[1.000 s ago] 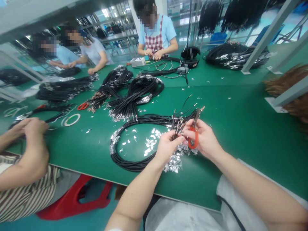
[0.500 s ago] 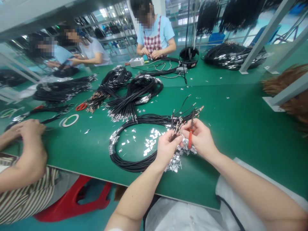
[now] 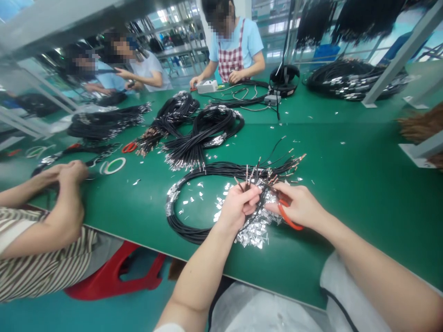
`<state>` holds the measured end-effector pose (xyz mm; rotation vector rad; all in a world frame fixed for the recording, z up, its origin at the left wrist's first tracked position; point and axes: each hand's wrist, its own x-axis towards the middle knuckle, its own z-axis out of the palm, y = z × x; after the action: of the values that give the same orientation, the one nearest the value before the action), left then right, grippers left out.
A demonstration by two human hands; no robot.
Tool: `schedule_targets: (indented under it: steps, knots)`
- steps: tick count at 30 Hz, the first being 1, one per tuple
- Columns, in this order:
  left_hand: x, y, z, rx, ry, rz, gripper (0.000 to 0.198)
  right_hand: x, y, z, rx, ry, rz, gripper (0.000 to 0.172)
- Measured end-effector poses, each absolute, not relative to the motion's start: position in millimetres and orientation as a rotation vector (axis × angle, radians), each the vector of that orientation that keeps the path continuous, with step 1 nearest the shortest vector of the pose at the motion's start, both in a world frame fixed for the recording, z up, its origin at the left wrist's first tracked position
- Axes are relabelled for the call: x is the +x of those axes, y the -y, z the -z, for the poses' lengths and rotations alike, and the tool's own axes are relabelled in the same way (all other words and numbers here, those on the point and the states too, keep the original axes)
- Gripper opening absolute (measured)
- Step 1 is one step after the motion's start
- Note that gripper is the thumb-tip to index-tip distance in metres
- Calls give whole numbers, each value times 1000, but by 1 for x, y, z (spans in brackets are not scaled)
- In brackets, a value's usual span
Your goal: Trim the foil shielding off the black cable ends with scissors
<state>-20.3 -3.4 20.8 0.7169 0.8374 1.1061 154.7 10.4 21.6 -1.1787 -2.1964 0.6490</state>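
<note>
Several black cable ends (image 3: 265, 177) are bunching between two hands
The left hand (image 3: 238, 207) is pinching them in a narrow grip, while the right hand (image 3: 297, 207) is holding orange-handled scissors (image 3: 289, 220) against them, above silver foil scraps (image 3: 254, 230) and a looped black cable coil (image 3: 187, 237) on the green surface (image 3: 349, 193).

Black cables (image 3: 207, 169) end in copper-coloured tips, and silver foil scraps (image 3: 254, 228) glitter against the deep green tabletop (image 3: 363, 184). The scissors (image 3: 289, 220) have orange-red handles. Across the tabletop, a co-worker wears a red-and-white checked apron (image 3: 231, 62) over a light blue shirt (image 3: 252, 41). Nearer, at left, a dark-and-cream striped shirt (image 3: 34, 272) sits above a red stool (image 3: 117, 272) on a teal floor (image 3: 44, 313).
</note>
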Motion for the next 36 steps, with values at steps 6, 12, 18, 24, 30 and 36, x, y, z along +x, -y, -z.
schedule_targets:
  steps: [6, 12, 18, 24, 30, 36]
  knots:
    - [-21, 2, -18, 719, -805, -1121, 27, 153, -10, -19, -1168, 2228, -667, 25]
    - [-18, 5, -18, 749, -821, -1094, 24, 153, -8, -18, -1228, 2274, -591, 27]
    - [-17, 5, -19, 745, -824, -1096, 25, 154, -9, -17, -1243, 2262, -497, 30]
    - [-19, 5, -19, 731, -851, -1191, 26, 159, -15, -14, -1246, 2236, -498, 31]
    - [-14, 8, -19, 781, -904, -1240, 28, 150, -12, -22, -1121, 1711, -1075, 25]
    - [-2, 12, -12, 850, -941, -1182, 28, 129, -3, -26, -848, 1161, -1347, 22]
